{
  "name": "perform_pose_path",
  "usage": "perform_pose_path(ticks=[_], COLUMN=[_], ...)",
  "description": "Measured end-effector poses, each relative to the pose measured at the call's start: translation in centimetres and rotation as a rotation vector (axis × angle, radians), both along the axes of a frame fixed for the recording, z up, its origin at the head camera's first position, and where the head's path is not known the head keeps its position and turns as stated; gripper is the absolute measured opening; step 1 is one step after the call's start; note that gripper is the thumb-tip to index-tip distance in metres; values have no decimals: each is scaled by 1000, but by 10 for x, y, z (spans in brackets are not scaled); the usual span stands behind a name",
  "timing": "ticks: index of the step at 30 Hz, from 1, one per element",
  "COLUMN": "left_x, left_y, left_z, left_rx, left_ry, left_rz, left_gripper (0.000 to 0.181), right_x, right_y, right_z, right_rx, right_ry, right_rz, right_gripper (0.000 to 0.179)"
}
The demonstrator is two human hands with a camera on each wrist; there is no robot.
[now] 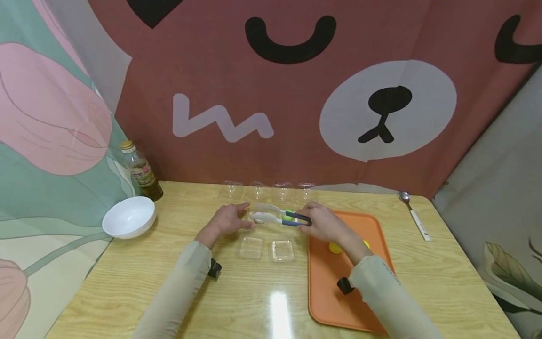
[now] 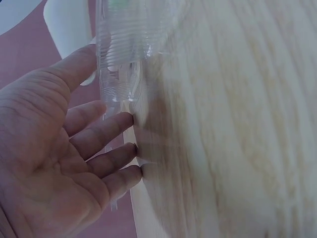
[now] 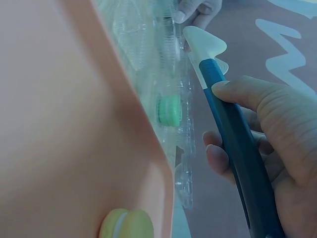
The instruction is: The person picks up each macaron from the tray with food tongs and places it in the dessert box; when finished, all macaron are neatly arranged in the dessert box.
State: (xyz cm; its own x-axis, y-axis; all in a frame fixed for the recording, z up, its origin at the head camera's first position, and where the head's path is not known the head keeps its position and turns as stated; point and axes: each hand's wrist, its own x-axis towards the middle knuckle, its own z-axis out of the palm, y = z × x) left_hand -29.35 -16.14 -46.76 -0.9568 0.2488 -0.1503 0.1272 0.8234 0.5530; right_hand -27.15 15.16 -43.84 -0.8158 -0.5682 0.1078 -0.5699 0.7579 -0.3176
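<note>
On the table (image 1: pixel 203 301), the bowl (image 1: pixel 129 218) sits at the left edge, with the bottle (image 1: pixel 144 175) behind it. Containers (image 1: pixel 282 250) stand mid-table in rows, the rearmost along the back edge. One cookie (image 1: pixel 288 215) lies in the middle row. The tongs (image 1: pixel 292 223), in the right hand (image 1: pixel 323 224), are above that row; the left hand (image 1: pixel 225 219) is at its left end. The tray (image 1: pixel 323 296), bearing further cookies (image 1: pixel 335 248), adjoins on the right; the spoon (image 1: pixel 414 214) lies right of it.

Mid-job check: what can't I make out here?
- Head: how many yellow macarons on the orange tray; right forearm covers part.
- Head: label wording on bottle; too small.
- Right wrist: lower end of tongs; cut off by bottom edge.
- Left wrist: green shape, blurred behind clear plastic.
</note>
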Motion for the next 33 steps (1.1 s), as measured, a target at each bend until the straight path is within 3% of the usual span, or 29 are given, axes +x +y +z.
perform_pose_path(ticks=[11, 26, 33], left_x=[-2, -3, 3], left_y=[1, -2, -13], left_z=[1, -3, -7], left_rx=[0, 19, 121], left_ry=[-21, -6, -20], left_rz=[3, -30, -51], left_gripper=[83, 85, 81], right_x=[7, 17, 25], right_y=[20, 60, 88], right_z=[11, 7, 12], right_rx=[-71, -128, -105], right_ry=[-11, -49, -17], right_rz=[-35, -132, -189], right_gripper=[42, 43, 42])
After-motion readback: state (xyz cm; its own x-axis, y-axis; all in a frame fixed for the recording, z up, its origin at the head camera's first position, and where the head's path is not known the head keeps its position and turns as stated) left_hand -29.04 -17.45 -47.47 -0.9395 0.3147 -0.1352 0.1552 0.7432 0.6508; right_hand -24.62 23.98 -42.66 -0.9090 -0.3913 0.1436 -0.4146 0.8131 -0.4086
